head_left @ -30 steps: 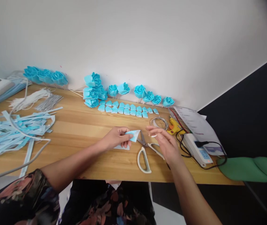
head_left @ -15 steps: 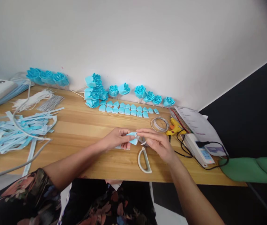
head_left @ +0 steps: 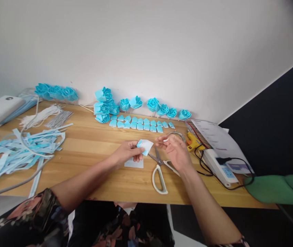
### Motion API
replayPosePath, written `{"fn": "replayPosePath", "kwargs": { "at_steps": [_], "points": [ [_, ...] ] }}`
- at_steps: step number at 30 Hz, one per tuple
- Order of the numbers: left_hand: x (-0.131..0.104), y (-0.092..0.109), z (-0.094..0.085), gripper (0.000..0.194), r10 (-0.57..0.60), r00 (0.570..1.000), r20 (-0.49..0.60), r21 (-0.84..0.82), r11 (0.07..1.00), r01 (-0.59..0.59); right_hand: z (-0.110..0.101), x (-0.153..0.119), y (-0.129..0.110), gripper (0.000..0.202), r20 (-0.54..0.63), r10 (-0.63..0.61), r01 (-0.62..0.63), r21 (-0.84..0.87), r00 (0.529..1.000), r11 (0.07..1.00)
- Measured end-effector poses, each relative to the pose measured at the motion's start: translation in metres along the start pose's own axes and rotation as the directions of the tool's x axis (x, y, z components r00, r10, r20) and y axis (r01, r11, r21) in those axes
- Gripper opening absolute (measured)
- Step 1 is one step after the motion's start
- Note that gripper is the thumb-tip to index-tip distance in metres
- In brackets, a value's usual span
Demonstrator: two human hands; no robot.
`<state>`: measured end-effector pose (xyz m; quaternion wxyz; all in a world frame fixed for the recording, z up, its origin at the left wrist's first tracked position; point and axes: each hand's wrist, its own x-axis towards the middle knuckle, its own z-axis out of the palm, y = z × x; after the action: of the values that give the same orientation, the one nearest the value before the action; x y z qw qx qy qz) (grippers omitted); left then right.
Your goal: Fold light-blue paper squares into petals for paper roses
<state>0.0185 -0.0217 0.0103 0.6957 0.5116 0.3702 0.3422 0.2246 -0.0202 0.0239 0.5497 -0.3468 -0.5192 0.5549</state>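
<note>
Between the thumb and fingers of my left hand (head_left: 129,151) is a small blue and white folded piece (head_left: 146,146). My right hand (head_left: 174,148) is off to its right, apart from the piece, its fingers curled around a small white item (head_left: 166,140) that is too small to name. Below my left hand a pale square sheet (head_left: 134,163) lies on the table. Open scissors (head_left: 160,180) with white handles lie partly under my right hand. Two rows of small blue folded pieces (head_left: 140,126) run along the back, in front of blue flowers (head_left: 153,104).
On the left are blue strips (head_left: 20,151), white cords (head_left: 42,115), grey wires (head_left: 59,119) and a white device (head_left: 1,109). A yellow glue gun (head_left: 194,141), a power strip (head_left: 220,168) with a black cable, and papers (head_left: 219,142) are at the right.
My right hand has drawn away from the piece and turned palm up with a small white item. The piece in my left hand has tilted up, and more of the scissors and sheet shows.
</note>
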Motion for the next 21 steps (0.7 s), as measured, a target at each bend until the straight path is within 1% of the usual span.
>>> {"fn": "replayPosePath", "kwargs": {
  "at_steps": [2,5,6,9,11,14,17,19,21],
  "points": [
    [0.0,0.001,0.0,0.03,0.004,1.0,-0.002,0.001,1.0,-0.004,0.003,0.008,-0.005,0.012,0.003,0.027,-0.027,0.03,1.0,0.999],
    [0.001,0.001,0.0,0.032,0.018,1.0,0.004,-0.007,1.0,-0.018,0.008,0.022,-0.009,0.022,-0.003,0.048,-0.048,-0.017,0.999,0.999],
    [0.001,0.001,-0.001,0.033,0.023,1.0,0.007,-0.014,1.0,-0.022,0.008,0.025,-0.009,0.021,-0.009,0.037,-0.037,-0.038,0.999,0.999],
    [0.003,-0.001,-0.002,0.035,0.014,1.0,0.024,-0.051,0.999,-0.013,0.006,0.029,-0.001,0.008,-0.005,-0.025,0.025,-0.053,1.0,0.998],
    [0.003,-0.002,-0.003,0.037,-0.003,0.999,0.044,-0.071,0.997,0.007,0.002,0.026,0.005,0.01,0.011,-0.053,0.053,-0.072,0.999,0.996],
    [0.003,-0.002,-0.002,0.04,-0.035,0.998,0.058,-0.076,0.996,0.039,-0.001,0.018,0.009,0.013,0.046,-0.096,0.104,-0.21,0.994,0.972],
    [0.004,-0.003,-0.001,0.042,-0.062,0.996,0.059,-0.076,0.995,0.066,0.0,0.014,0.008,0.016,0.073,-0.164,0.179,-0.396,0.984,0.9],
    [0.004,-0.003,-0.001,0.042,-0.068,0.996,0.059,-0.075,0.995,0.073,0.002,0.012,0.004,0.018,0.08,-0.181,0.197,-0.479,0.98,0.855],
    [0.004,-0.002,-0.001,0.042,-0.074,0.996,0.056,-0.068,0.995,0.077,0.004,0.011,0.001,0.017,0.084,-0.176,0.194,-0.526,0.981,0.828]
  ]
}}
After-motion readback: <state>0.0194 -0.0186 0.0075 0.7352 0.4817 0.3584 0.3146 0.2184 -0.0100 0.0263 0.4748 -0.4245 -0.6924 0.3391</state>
